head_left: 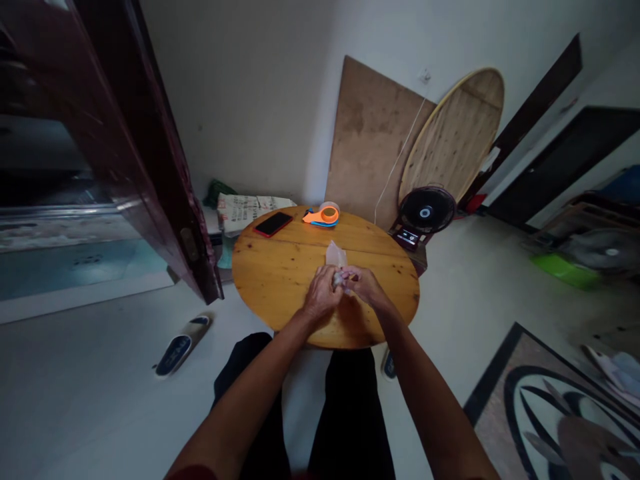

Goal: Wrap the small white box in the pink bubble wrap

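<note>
Both my hands meet over the near middle of a round wooden table point(280, 267). My left hand point(323, 290) is closed around a small translucent plastic bag point(335, 255), whose loose end sticks up past the fingers. Pinched at the gathered part of the bag, my right hand point(365, 285) touches the left fingertips. Something pale and greyish shows between the two hands, too small to make out. Farther back on the table lie an orange and blue tape dispenser point(323, 215) with a tape roll and a black phone point(273, 225) with a red edge.
Against the wall lean a brown board point(370, 127) and a round wooden tabletop point(455, 130). A black round fan point(427, 209) stands right of the table. A dark door point(145, 147) is at left. One slipper point(183, 347) lies on the floor.
</note>
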The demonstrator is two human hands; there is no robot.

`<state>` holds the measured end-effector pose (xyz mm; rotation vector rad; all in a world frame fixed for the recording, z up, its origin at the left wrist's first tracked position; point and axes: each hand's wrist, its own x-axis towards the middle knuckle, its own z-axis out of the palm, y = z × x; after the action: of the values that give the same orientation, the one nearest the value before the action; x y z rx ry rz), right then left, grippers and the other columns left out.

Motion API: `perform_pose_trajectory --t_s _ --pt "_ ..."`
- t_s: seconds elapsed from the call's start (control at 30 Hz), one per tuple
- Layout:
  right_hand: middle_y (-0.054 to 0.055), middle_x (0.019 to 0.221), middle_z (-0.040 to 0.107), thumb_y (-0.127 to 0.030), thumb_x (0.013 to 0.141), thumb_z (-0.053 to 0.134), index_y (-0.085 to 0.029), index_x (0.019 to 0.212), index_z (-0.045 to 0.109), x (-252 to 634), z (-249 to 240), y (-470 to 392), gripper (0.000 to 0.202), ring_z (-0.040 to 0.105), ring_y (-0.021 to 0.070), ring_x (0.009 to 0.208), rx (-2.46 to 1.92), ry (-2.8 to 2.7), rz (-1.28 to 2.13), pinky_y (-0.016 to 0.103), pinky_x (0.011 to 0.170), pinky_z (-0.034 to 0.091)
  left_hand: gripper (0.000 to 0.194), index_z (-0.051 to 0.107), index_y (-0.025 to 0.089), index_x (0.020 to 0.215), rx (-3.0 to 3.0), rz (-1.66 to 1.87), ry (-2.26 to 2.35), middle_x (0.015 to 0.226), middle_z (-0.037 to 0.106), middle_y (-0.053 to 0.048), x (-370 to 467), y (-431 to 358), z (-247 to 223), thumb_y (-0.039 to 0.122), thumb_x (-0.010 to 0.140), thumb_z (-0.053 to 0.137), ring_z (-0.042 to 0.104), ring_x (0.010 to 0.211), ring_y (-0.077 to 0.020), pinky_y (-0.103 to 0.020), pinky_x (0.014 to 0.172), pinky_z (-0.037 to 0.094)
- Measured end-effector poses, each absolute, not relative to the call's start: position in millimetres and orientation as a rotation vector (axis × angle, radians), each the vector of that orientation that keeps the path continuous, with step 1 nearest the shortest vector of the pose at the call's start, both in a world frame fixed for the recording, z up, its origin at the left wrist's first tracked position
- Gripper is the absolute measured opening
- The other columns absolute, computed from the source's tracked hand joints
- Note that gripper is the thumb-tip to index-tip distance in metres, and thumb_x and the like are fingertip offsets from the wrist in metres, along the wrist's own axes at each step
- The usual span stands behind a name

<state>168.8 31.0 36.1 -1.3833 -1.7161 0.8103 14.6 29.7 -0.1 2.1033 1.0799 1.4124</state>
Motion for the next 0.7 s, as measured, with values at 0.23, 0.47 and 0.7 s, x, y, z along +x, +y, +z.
perform_pose_trajectory --t_s 0.23,0.47,0.7 --pt "0.002 0.09 0.07 -0.015 0.071 0.06 -0.023 0.099 0.07 166.2 32.6 31.1 0.031 0.062 0.016 0.072 -1.652 -1.893 0.463 0.026 0.067 0.049 0.017 0.058 0.019 0.085 1.733 1.515 1.129 0.087 0.059 -0.003 13.1 46.3 -14.0 0.008 0.075 0.05 0.057 0.086 -0.0163 -0.028 0.078 0.047" --pt "0.006 0.102 0.071 -0.016 0.08 0.057 -0.021 0.125 0.059 153.4 52.1 17.9 0.045 0.064 0.0172 0.084 -1.766 -1.996 0.328 0.027 0.078 0.047 0.017 0.059 0.017 0.071 1.713 1.456 1.181 0.077 0.057 0.0 13.9 49.2 -12.3 0.03 0.082 0.059 0.055 0.079 -0.0133 -0.025 0.076 0.044" --pt "0.006 0.094 0.07 -0.019 0.082 0.053 -0.022 0.126 0.054 149.1 59.5 12.4 0.044 0.062 0.0188 0.08 -1.823 -2.011 0.26 0.025 0.068 0.042 0.025 0.061 0.016 0.071 1.866 1.287 1.374 0.077 0.055 -0.001 16.8 47.7 5.2 0.04 0.079 0.065 0.053 0.074 -0.0139 -0.025 0.069 0.042"
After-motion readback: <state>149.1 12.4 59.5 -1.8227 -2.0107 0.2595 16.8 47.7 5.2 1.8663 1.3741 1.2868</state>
